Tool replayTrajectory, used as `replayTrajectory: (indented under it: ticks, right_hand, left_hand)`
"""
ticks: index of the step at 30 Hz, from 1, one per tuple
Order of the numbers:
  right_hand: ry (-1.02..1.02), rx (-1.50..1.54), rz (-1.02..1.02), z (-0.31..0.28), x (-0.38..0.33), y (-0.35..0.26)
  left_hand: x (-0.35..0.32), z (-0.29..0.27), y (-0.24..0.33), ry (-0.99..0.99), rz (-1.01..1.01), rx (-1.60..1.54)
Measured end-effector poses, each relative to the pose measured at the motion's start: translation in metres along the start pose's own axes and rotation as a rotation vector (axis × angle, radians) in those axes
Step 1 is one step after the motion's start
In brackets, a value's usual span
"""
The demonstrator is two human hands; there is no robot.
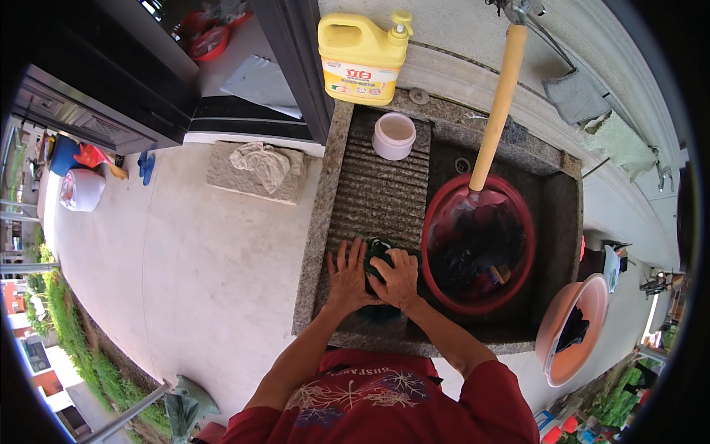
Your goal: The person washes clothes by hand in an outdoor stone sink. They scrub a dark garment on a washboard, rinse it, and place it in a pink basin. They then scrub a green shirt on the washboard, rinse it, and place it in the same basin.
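Observation:
My left hand (348,286) lies on the lower part of the sink's ribbed stone washboard (370,203). Its fingers are spread, and its edge meets a bunched dark green cloth (379,250). Curled over the same cloth is my right hand (398,280), with fingers bent into the folds; the two hands touch near the thumbs. Beside the right hand a red basin (532,240) stands in the sink, holding dark wet cloth (473,240) and a small scrubbing brush (500,274). A pale tan tube (497,111) runs from the tap down to the basin.
A pale pink tub (394,136) stands atop the washboard, behind it a yellow pump jug (362,59). The stone sink rim (314,255) borders the work area. A peach basin (577,337) with dark cloth is at right. Left, a rag (260,166) lies on a stone step.

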State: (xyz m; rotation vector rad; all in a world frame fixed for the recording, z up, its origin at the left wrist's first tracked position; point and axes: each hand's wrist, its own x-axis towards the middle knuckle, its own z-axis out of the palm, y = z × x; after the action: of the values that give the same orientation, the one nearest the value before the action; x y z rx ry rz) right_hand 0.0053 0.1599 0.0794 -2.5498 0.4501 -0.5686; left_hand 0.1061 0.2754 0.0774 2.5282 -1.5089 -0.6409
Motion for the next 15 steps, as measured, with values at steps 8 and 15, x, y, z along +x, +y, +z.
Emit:
replayTrajectory:
  ticks: [8, 15]
  right_hand:
    - [0.256, -0.193, 0.221, 0.048, 0.099, 0.068]
    - [0.322, 1.097, 0.855, 0.034, 0.116, 0.117]
  left_hand:
    - [0.005, 0.009, 0.01, 0.055, -0.015, -0.019]
    - [-0.004, 0.015, -0.002, 0.497, 0.058, -0.391]
